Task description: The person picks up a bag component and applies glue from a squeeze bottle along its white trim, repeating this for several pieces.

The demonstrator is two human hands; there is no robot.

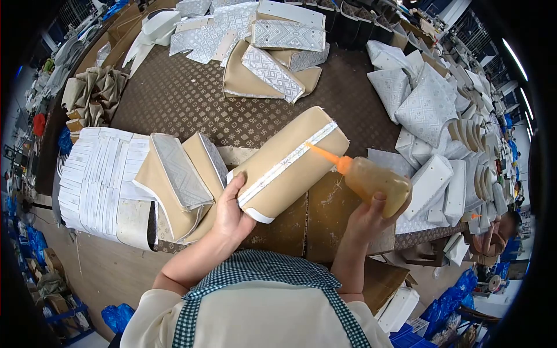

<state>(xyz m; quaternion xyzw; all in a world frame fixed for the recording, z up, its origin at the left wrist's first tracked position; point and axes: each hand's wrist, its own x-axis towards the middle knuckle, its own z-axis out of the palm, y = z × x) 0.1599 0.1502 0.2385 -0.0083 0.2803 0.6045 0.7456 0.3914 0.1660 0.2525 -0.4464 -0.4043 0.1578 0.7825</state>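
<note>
My left hand (233, 216) grips the lower end of a tan bag panel (284, 174), thumb on top. A white patterned strip (287, 164) runs along the panel's length, and the panel is tilted up to the right. My right hand (374, 216) is closed around a squeeze bottle of amber glue (376, 184) with an orange nozzle (328, 155). The nozzle tip is at the strip near its upper part; whether it touches cannot be made out. Just left of my left hand lie similar tan pieces with grey patterned panels (181, 173).
A stack of white strips (98, 182) lies at the left. More tan and patterned pieces (272, 66) lie at the far side. White patterned pieces (426, 104) pile up on the right. Brown patterned cloth (174, 98) covers the table.
</note>
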